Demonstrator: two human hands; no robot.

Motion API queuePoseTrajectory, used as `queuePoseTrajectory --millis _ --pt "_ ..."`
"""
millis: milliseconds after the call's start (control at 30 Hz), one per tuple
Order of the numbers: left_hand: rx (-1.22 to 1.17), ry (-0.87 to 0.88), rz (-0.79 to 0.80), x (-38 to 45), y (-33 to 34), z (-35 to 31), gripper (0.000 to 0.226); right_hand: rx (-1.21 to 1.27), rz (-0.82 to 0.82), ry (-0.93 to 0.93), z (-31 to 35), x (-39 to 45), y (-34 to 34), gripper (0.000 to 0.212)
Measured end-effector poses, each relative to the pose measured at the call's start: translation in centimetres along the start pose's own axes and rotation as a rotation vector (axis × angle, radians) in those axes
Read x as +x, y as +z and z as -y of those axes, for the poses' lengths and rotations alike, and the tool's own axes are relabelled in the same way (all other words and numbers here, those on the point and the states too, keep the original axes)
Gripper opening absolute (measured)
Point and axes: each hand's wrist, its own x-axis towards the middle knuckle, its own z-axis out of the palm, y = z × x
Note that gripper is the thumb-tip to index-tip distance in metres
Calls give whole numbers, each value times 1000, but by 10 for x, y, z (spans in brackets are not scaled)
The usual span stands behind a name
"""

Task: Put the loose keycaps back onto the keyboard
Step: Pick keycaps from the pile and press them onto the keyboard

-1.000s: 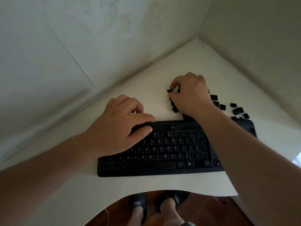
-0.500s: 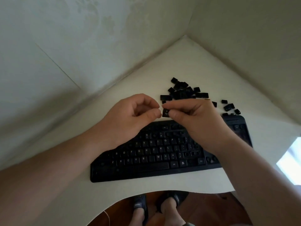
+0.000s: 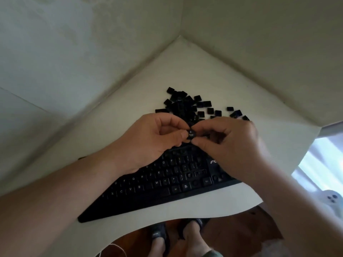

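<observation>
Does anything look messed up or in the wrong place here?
Yes. A heap of loose black keycaps lies on the white table behind the keyboard instead of on it. The left hand and right hand pinch one keycap between them, above the keys.

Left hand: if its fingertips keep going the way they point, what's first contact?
Left hand points right; first is the keycap it already pinches, then the right hand fingers. Depth unclear.
</observation>
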Motion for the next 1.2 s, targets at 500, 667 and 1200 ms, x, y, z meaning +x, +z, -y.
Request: queuePoseTrajectory --millis 500,667,1200 --pt "733 293 78 23 40 -3 17 -452 41 22 -83 3 -113 16" --pt "903 444 61 33 52 8 26 -502 231 17 -97 -4 -108 12" --pt "1246 681 97 56 100 23 42 -674 285 -4 -102 -15 -80 9"
